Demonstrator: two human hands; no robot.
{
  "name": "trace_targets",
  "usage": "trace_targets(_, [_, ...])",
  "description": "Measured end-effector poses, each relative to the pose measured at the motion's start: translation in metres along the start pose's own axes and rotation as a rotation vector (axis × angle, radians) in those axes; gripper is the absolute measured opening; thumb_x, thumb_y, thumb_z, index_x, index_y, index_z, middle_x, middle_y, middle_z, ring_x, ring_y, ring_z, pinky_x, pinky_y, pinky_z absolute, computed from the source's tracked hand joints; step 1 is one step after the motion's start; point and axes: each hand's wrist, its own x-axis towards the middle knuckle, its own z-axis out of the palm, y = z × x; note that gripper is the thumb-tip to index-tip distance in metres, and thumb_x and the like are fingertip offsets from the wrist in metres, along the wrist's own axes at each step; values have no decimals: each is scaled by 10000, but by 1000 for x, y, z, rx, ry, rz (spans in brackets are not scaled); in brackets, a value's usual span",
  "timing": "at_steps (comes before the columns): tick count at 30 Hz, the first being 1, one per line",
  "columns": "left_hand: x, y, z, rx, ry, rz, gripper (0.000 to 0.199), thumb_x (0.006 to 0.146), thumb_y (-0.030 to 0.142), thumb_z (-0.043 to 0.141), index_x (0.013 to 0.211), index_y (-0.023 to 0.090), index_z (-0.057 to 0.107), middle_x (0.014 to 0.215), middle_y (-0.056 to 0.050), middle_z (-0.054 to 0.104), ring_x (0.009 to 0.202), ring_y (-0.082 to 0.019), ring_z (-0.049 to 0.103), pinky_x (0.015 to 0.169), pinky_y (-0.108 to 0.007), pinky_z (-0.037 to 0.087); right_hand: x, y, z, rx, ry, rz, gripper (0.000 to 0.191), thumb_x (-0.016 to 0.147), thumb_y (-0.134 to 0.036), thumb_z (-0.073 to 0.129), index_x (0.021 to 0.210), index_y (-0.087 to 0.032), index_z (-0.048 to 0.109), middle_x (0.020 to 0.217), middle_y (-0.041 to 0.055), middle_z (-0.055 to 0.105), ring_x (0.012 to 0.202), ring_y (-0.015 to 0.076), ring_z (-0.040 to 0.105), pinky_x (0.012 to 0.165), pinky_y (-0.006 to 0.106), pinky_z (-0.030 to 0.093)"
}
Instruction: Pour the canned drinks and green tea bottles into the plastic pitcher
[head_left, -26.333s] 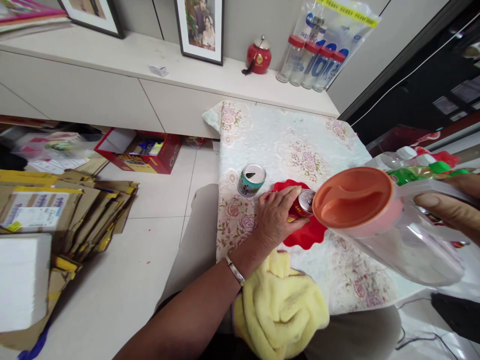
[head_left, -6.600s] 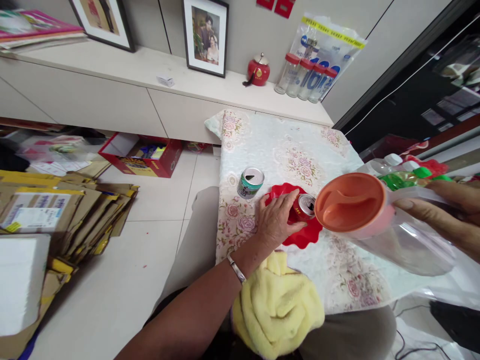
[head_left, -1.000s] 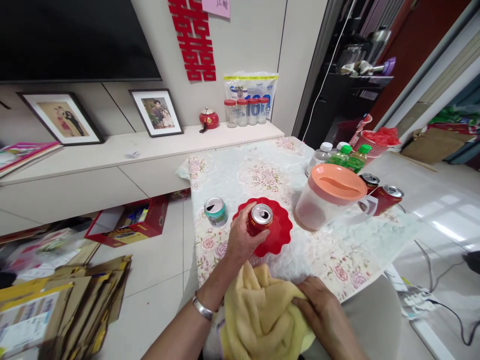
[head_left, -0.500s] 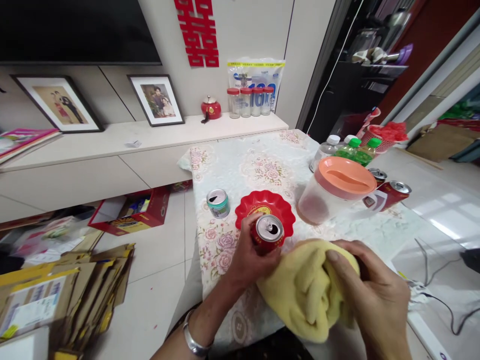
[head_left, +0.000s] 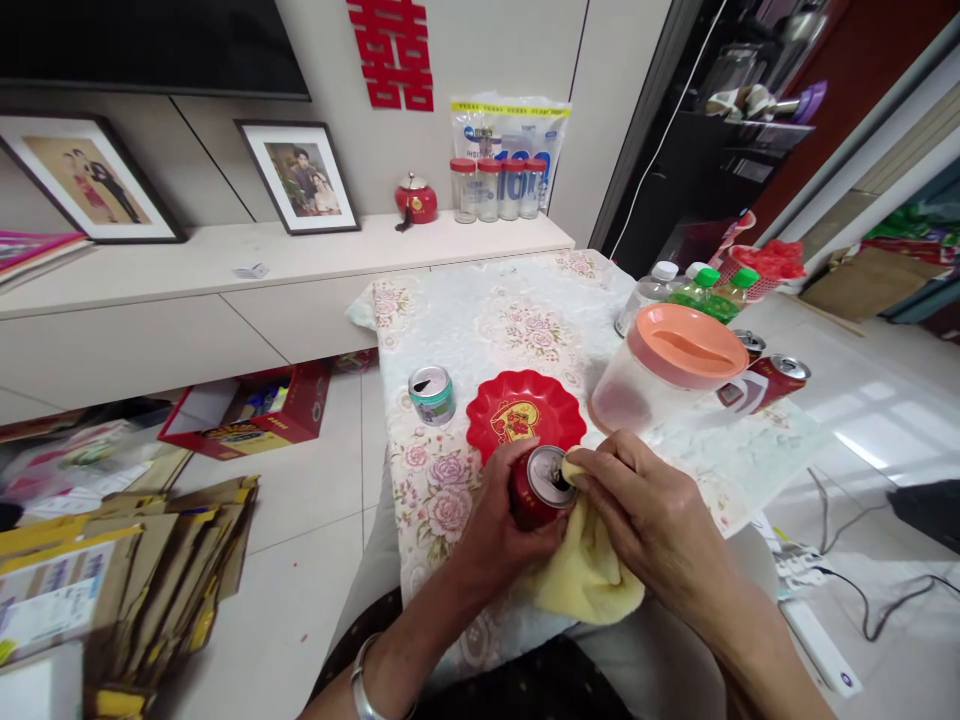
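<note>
My left hand (head_left: 499, 530) is wrapped round an opened red drink can (head_left: 531, 508), tilted a little, near the table's front edge. A yellow cloth (head_left: 592, 575) is pinched in my right hand (head_left: 645, 500), which presses a corner of it against the can's top rim by the opening. The rest of the cloth hangs below the fingers. Just behind the can lies a red scalloped plate (head_left: 566, 400) with a gold print. To its left stands a short teal and silver can (head_left: 433, 397), its top opened.
A clear pitcher (head_left: 630, 385) with an orange lid stands right of the plate. Past it are plastic bottles (head_left: 701, 290) and more red cans (head_left: 784, 380). The floral tablecloth (head_left: 536, 325) covers the table. Flattened cardboard (head_left: 172, 570) lies on the floor at left.
My right hand has moved left and up, bringing a corner of the cloth to the can's top. The cloth was bunched beside the can before. My left hand still holds the can.
</note>
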Motion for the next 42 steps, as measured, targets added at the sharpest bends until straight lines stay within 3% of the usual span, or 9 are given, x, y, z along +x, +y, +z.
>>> trace_targets(8, [3, 1, 0, 106, 63, 2, 681, 779, 310, 859, 1371, 282, 524, 1297, -88, 618, 1214, -325, 642, 1084, -535, 540, -9, -17, 0, 90, -2, 61, 115, 1073, -200, 538, 1008, -178, 631, 839, 11, 518, 686, 69, 554, 621, 178, 478])
trace_targets(13, [4, 0, -1, 148, 107, 32, 696, 757, 318, 869, 1353, 270, 512, 1259, -85, 610, 1158, -321, 636, 1034, -525, 531, -10, -29, 5, 255, 15, 73, 98, 1039, -152, 592, 1082, -182, 675, 899, 15, 576, 773, 50, 603, 686, 150, 492])
trace_targets(19, [4, 7, -3, 124, 72, 57, 661, 735, 207, 808, 1328, 263, 522, 1240, -78, 619, 1142, -303, 639, 1019, -491, 533, -9, -20, 5, 303, 92, 47, 155, 1004, -147, 648, 1131, -205, 716, 928, 3, 645, 834, 37, 647, 733, 123, 510])
trace_targets(26, [5, 21, 5, -72, 20, -36, 644, 720, 208, 805, 1310, 270, 551, 1209, -59, 653, 1091, -263, 676, 978, -433, 582, -10, 1, 20, 320, 279, 306, 67, 985, -254, 683, 996, -219, 739, 908, -11, 697, 833, 75, 657, 771, 190, 505])
trace_targets(32, [5, 27, 5, -123, -3, -31, 665, 684, 154, 783, 1296, 253, 544, 1206, -55, 685, 1090, -247, 689, 1000, -407, 587, -19, -1, 57, 544, 273, 590, 283, 1055, -404, 578, 988, -178, 735, 864, 17, 710, 788, 122, 673, 715, 231, 552])
trace_targets(37, [10, 25, -2, -230, 96, -93, 615, 736, 240, 824, 1280, 255, 537, 1176, -41, 700, 1064, -232, 696, 973, -378, 589, -36, -24, 69, 668, 250, 637, 305, 1037, -432, 595, 1052, -178, 764, 946, 41, 747, 854, 135, 723, 763, 218, 592])
trace_targets(42, [10, 20, -7, -331, 46, -147, 669, 770, 404, 905, 1314, 261, 544, 1241, -65, 703, 1145, -280, 691, 1019, -429, 581, -41, -44, 52, 657, 337, 634, 248, 1002, -367, 658, 1182, -236, 768, 1067, 45, 769, 879, 128, 744, 742, 189, 598])
